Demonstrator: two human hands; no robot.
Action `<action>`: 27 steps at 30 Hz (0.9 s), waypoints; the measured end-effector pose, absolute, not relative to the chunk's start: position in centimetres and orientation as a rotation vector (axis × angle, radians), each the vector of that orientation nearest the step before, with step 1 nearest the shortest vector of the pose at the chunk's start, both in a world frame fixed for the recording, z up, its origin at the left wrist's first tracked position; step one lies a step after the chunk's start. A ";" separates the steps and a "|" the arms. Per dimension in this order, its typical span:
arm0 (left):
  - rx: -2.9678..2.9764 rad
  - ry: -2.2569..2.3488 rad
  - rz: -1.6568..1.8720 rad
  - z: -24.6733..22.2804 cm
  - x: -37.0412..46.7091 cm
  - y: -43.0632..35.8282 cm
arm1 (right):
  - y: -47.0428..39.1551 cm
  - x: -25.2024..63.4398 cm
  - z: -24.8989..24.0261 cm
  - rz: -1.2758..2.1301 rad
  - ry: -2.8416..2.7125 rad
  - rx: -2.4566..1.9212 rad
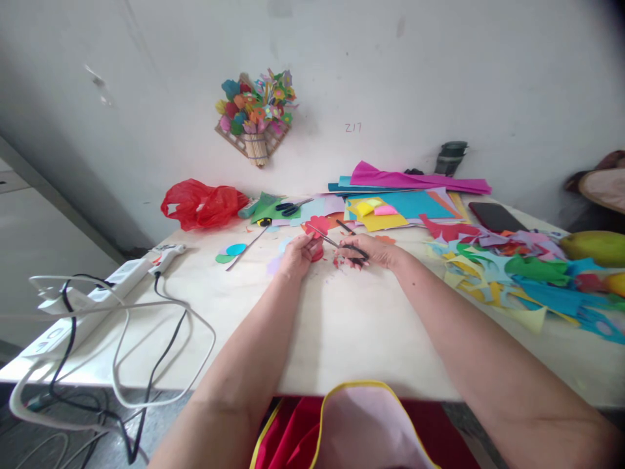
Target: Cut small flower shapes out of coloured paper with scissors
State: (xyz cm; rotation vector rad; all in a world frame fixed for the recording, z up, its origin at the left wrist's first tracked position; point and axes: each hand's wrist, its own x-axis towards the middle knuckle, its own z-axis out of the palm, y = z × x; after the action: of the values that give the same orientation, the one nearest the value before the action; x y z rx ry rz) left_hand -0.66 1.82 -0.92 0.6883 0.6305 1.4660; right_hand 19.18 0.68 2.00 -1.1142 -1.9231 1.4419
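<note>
Near the middle of the table, my left hand point(299, 255) pinches a red paper flower point(318, 225) with a scalloped edge. My right hand point(368, 251) is closed round the dark handles of a pair of scissors point(328, 240), whose blades point left and reach to the flower. Small red snippets point(338, 262) lie on the table beneath the scissors. Another red paper piece shows by the left fingertips, partly hidden. Beyond the hands lies a dark pen-like stick point(344, 227).
A second pair of scissors point(289, 208) rests on green paper behind. Coloured sheets point(415, 203) are stacked at the back, and paper scraps point(508, 273) heap at right near a phone point(495, 217). A red plastic bag point(200, 203) and a power strip point(92, 306) with loose cables stand left.
</note>
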 end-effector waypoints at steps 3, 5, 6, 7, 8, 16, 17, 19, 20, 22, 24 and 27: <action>0.678 0.621 1.466 -0.9 -0.7 1.8 | 0.6 19.2 2.1 1.443 -1.925 -1.115; 0.683 0.613 1.463 -0.9 -0.7 1.8 | 0.6 19.2 2.1 1.446 -1.925 -1.119; 0.685 0.608 1.462 -0.9 -0.7 1.8 | 0.5 19.2 2.2 1.449 -1.924 -1.121; 0.685 0.602 1.462 -0.9 -0.7 1.8 | 0.5 19.2 2.2 1.451 -1.921 -1.123; 0.683 0.599 1.463 -0.9 -0.7 1.8 | 0.5 19.1 2.2 1.453 -1.918 -1.123; 0.682 0.610 1.464 -0.7 -0.6 1.6 | 0.1 19.1 2.6 1.438 -1.900 -1.122; 0.674 0.612 1.466 -0.6 -0.6 1.6 | 0.0 19.1 2.7 1.441 -1.901 -1.122; 0.638 0.618 1.476 -0.4 -0.6 1.6 | -0.1 19.0 2.8 1.455 -1.896 -1.122; 0.615 0.620 1.483 -0.3 -0.6 1.5 | -0.1 19.0 2.9 1.463 -1.892 -1.119; 0.577 0.614 1.495 -0.1 -0.7 1.5 | -0.1 19.0 2.9 1.476 -1.886 -1.110; 0.561 0.602 1.498 0.1 -0.8 1.5 | -0.1 19.0 2.8 1.483 -1.890 -1.100; 0.559 0.601 1.489 0.2 -1.1 1.5 | 0.2 19.2 2.6 1.480 -1.905 -1.091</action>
State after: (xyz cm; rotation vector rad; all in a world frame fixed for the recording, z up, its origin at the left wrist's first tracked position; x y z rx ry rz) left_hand -1.10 1.52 0.25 0.5592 0.6014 1.4888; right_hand 19.25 0.18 2.60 -1.0914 -1.9048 1.4797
